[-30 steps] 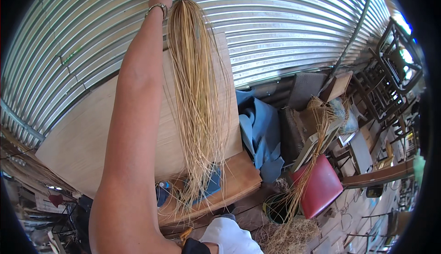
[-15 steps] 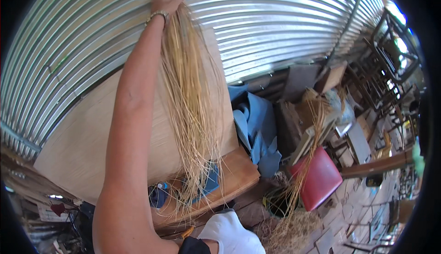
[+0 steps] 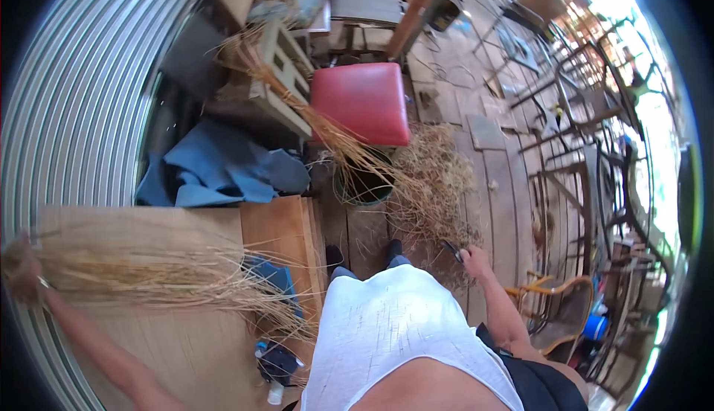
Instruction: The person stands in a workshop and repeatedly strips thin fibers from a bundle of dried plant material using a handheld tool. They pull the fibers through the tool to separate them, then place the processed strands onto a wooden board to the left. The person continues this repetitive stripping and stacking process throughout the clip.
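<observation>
At the far left, beside the corrugated metal wall, my left hand (image 3: 24, 271) is closed around one end of a long bundle of straw-coloured strands (image 3: 156, 273). The strands lie stretched across a pale wooden board (image 3: 141, 344), and their loose ends fan out over a brown wooden edge. Blur softens the left fingers. On the right, low beside my body, my right hand (image 3: 476, 261) grips a small dark tool (image 3: 451, 250), slim and possibly scissors. It points toward a heap of dry fibre trimmings (image 3: 435, 177) on the floor.
A red padded seat (image 3: 361, 102) stands ahead, with more strands (image 3: 327, 124) leaning beside it over a dark bucket (image 3: 364, 184). Blue sheeting (image 3: 216, 165) lies by the wall (image 3: 67, 113). Metal chair frames (image 3: 587, 106) crowd the right, and a yellow-framed chair (image 3: 561, 314) is near my right arm.
My view has swung right and down, so the wall and bundle now sit at the left. The left hand still holds the strands. My right hand with the dark tool has come into view.
</observation>
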Demonstrator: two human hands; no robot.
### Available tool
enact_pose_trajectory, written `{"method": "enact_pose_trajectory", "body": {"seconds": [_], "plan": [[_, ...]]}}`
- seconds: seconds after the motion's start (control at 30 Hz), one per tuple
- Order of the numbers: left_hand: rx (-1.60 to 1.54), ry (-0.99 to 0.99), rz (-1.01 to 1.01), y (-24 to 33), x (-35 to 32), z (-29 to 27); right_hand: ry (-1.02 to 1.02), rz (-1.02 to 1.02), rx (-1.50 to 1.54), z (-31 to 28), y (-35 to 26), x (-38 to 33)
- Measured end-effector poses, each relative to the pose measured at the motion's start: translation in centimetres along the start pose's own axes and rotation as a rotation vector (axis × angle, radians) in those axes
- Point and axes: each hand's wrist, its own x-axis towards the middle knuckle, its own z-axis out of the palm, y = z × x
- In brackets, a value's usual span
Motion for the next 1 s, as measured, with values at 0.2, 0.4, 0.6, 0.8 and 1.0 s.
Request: {"method": "enact_pose_trajectory", "body": {"seconds": [0.2,0.4,0.6,0.8,1.0], "plan": [[-1.248,-1.077,0.465,9.8,-38.6,-23.1,-0.342,-0.121,0.118,-2.1,-10.6,-1.5],[-1.722,-1.967,1.37,14.3,-56.6,-53.6,-0.617,-0.172,0.325,-3.0,-12.4,-2.7],[-1.396,-2.427,1.669,12.6,-63.1,-60.4,-0.525,0.167,0.404,-2.5,3.5,-4.7],[-0.428,-2.27,1.699,10.1,-68.5,-51.4,-0.506,0.643,0.354,2.5,26.4,-11.8],[-0.178,-2.435,0.757,11.8,-73.6,-44.9,-0.51,0.987,0.588,4.5,32.2,-21.9]]}}
